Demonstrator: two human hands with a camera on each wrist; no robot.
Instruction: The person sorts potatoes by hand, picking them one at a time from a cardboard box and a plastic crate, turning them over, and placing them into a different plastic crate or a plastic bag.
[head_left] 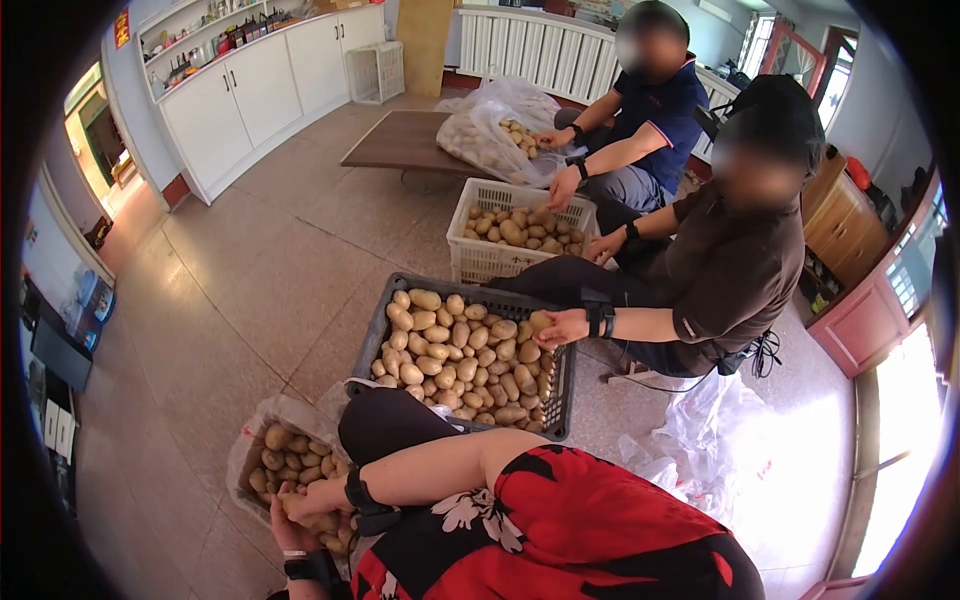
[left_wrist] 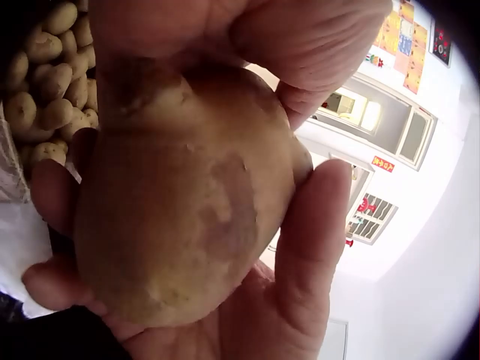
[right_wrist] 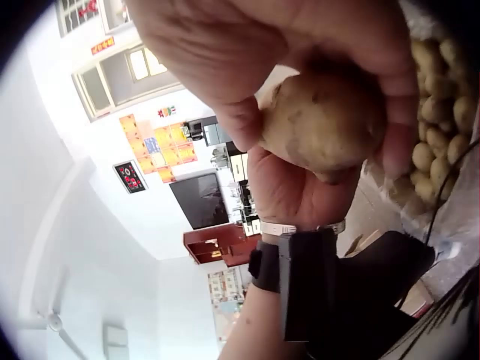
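My two hands meet on one brown potato [left_wrist: 187,202], which has darker blotches and a small knob at its side. My left hand [left_wrist: 292,300] cups it from below, thumb along one side and fingertips round the other. From above, my right hand [right_wrist: 225,60] grips the same potato between thumb and fingers. In the head view both hands are at the lower left, over a plastic-lined crate [head_left: 240,475] holding several potatoes [head_left: 290,462].
Beside my knee stands a black crate [head_left: 567,400] full of potatoes, where a second person's hand [head_left: 567,328] holds a potato. Behind it are a white crate [head_left: 480,262] of potatoes and a plastic sack [head_left: 480,140] on a low brown board [head_left: 390,145], with another person near.
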